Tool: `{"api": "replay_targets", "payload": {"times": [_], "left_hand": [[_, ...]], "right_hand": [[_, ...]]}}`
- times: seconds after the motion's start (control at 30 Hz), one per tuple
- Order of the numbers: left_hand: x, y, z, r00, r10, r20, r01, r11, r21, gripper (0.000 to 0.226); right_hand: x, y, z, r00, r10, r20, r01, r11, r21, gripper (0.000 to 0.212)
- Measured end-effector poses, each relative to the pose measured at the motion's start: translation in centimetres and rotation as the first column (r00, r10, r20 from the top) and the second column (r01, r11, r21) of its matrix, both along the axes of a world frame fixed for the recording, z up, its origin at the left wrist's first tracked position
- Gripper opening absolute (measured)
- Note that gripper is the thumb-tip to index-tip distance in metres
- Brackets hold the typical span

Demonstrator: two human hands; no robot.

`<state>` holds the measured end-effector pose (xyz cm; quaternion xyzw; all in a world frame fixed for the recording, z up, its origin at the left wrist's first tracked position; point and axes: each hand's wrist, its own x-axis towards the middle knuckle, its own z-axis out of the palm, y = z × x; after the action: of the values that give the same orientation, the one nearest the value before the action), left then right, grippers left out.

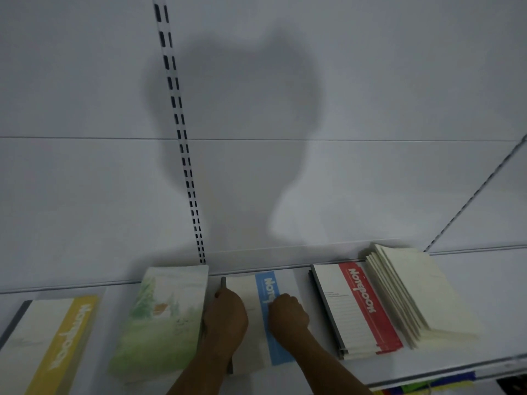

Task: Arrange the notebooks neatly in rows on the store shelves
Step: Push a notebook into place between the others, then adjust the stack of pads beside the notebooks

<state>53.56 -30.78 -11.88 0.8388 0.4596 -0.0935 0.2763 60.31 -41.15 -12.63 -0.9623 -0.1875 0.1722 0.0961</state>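
Observation:
A white notebook with a blue stripe (278, 352) lies flat on the white shelf (490, 297), in the middle of a row of notebooks. My left hand (225, 316) lies along its grey spine on the left side, fingers curled over that edge and thumb on the spine. My right hand (288, 312) rests on the blue stripe with its fingers curled into a fist, covering part of the printed title. To the left lie a green landscape notebook (159, 323) and a yellow-striped notebook (65, 343). To the right lies a stack topped by a red-striped notebook (368, 306).
A fanned stack of cream notebooks (405, 292) sits at the far right of the row. A slotted upright rail (182, 132) runs up the white back panel. Colourful items (427, 387) show below the shelf's front edge at the lower right.

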Motion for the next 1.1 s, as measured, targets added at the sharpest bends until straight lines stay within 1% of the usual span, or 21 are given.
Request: {"api": "replay_targets", "payload": {"times": [0.07, 0.1, 0.13, 0.17, 0.2, 0.27, 0.3, 0.33, 0.43, 0.53, 0.6, 0.7, 0.77, 0.83, 0.87, 0.9, 0.93, 1.0, 1.03, 1.07, 1.1], "left_hand": [[0.1, 0.2, -0.2, 1.0, -0.005, 0.029, 0.003, 0.998, 0.07, 0.035], [0.2, 0.3, 0.0, 0.999, 0.009, 0.035, -0.012, 0.997, 0.081, 0.035], [0.4, 0.3, -0.1, 1.0, -0.003, 0.016, 0.002, 0.998, 0.07, 0.042], [0.8, 0.4, 0.0, 1.0, -0.027, -0.009, 0.027, 0.997, 0.075, 0.054], [1.3, 0.4, 0.2, 0.998, -0.057, -0.031, 0.061, 0.989, 0.137, 0.063], [2.6, -0.5, 2.0, 0.994, -0.107, 0.017, 0.096, 0.949, 0.3, 0.058], [3.6, -1.5, 3.1, 0.989, -0.133, 0.059, 0.106, 0.937, 0.332, 0.053], [4.6, -2.7, 4.1, 0.98, -0.162, 0.117, 0.116, 0.938, 0.327, 0.05], [7.8, -6.1, 4.5, 0.936, -0.237, 0.261, 0.187, 0.961, 0.204, 0.047], [9.8, -9.2, 3.0, 0.914, -0.241, 0.328, 0.248, 0.969, 0.019, 0.044], [10.7, -11.2, 1.9, 0.931, -0.17, 0.324, 0.226, 0.963, -0.147, 0.043], [12.1, -13.5, 1.1, 0.949, -0.024, 0.313, 0.139, 0.927, -0.349, 0.043], [13.1, -14.7, 1.1, 0.947, 0.085, 0.31, 0.053, 0.909, -0.413, 0.046], [13.9, -15.6, 1.1, 0.928, 0.199, 0.314, -0.032, 0.885, -0.465, 0.051], [14.2, -15.9, 1.1, 0.917, 0.252, 0.31, -0.078, 0.874, -0.48, 0.051], [14.4, -16.1, 0.9, 0.902, 0.304, 0.307, -0.123, 0.862, -0.492, 0.048], [14.6, -16.2, 0.6, 0.887, 0.356, 0.295, -0.167, 0.842, -0.514, 0.039], [14.7, -16.5, 0.6, 0.858, 0.441, 0.264, -0.233, 0.791, -0.566, 0.014], [14.6, -16.6, 0.5, 0.849, 0.46, 0.259, -0.238, 0.771, -0.591, 0.011], [14.6, -16.5, 0.3, 0.844, 0.47, 0.259, -0.233, 0.756, -0.612, 0.018], [14.5, -16.4, 0.0, 0.839, 0.484, 0.248, -0.239, 0.737, -0.632, 0.031]], "right_hand": [[0.2, 0.2, 0.0, 0.999, -0.026, -0.018, 0.027, 0.999, 0.037, 0.045], [0.4, 0.2, 0.2, 0.999, -0.036, -0.039, 0.039, 0.997, 0.068, 0.042], [0.7, 0.1, 0.3, 0.996, -0.049, -0.069, 0.056, 0.994, 0.096, 0.037], [1.1, -0.1, 0.3, 0.994, -0.056, -0.09, 0.068, 0.989, 0.131, 0.034], [1.5, -0.5, 0.4, 0.992, -0.077, -0.099, 0.094, 0.978, 0.184, 0.033], [2.4, -1.5, 0.7, 0.99, -0.116, -0.077, 0.134, 0.943, 0.304, 0.033], [3.0, -2.1, 0.9, 0.989, -0.14, -0.045, 0.147, 0.921, 0.362, 0.034], [3.6, -2.7, 1.2, 0.985, -0.17, -0.013, 0.16, 0.897, 0.413, 0.033], [6.3, -5.0, 1.7, 0.965, -0.256, 0.051, 0.203, 0.859, 0.47, 0.032], [9.0, -7.8, 1.3, 0.952, -0.29, 0.1, 0.224, 0.881, 0.417, 0.049], [10.9, -9.6, 0.9, 0.957, -0.269, 0.109, 0.212, 0.904, 0.371, 0.058], [13.1, -11.9, 0.5, 0.964, -0.261, 0.045, 0.236, 0.925, 0.298, 0.061], [14.3, -12.8, 0.0, 0.967, -0.25, -0.042, 0.252, 0.929, 0.271, 0.066], [14.7, -13.4, -0.6, 0.956, -0.246, -0.162, 0.283, 0.917, 0.28, 0.074], [14.7, -13.6, -1.0, 0.949, -0.249, -0.191, 0.297, 0.909, 0.291, 0.076], [14.6, -13.7, -1.2, 0.944, -0.26, -0.204, 0.314, 0.9, 0.303, 0.076], [14.5, -13.8, -1.3, 0.938, -0.277, -0.208, 0.333, 0.886, 0.322, 0.075], [14.4, -13.8, -1.2, 0.933, -0.289, -0.214, 0.349, 0.873, 0.34, 0.073], [14.3, -13.8, -1.1, 0.935, -0.281, -0.214, 0.34, 0.883, 0.325, 0.073], [14.3, -13.7, -1.0, 0.938, -0.275, -0.21, 0.331, 0.889, 0.316, 0.073], [14.2, -13.6, -1.0, 0.939, -0.271, -0.214, 0.329, 0.889, 0.317, 0.074]]}}
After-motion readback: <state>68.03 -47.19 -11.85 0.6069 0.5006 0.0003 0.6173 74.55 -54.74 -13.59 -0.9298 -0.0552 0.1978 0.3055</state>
